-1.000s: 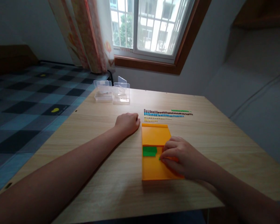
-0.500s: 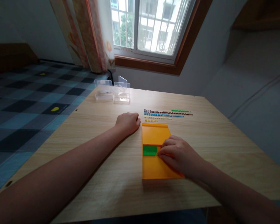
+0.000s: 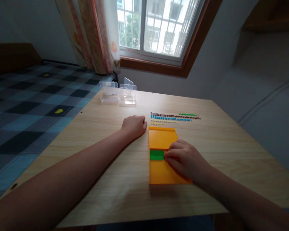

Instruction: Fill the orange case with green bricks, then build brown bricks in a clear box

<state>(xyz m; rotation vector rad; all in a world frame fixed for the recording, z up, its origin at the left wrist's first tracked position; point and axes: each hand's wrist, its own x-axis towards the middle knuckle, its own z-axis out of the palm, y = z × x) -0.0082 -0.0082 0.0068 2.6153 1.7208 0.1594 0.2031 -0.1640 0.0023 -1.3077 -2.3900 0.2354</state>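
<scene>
An orange tray point(image 3: 159, 171) lies on the wooden table point(image 3: 106, 179) in front of me. A block of small green pieces point(image 3: 156, 155) sits in it against a cross ridge. My right hand point(image 3: 185, 158) rests inside the tray, fingers curled and pinched together, fingertips touching the right edge of the green block. Whether a piece is between them is hidden. My left hand point(image 3: 135, 125) is a loose fist resting on the table just left of the tray's far corner, holding nothing I can see.
Rows of tiny dark, blue, green and yellow pieces point(image 3: 174, 117) lie beyond the tray. Two clear plastic boxes point(image 3: 118, 94) stand at the table's far left edge. A checked bed cover point(image 3: 26, 106) lies to the left, a window point(image 3: 156, 29) ahead.
My right hand has slid up the tray, from below the green block to its right edge. The left hand has stayed put.
</scene>
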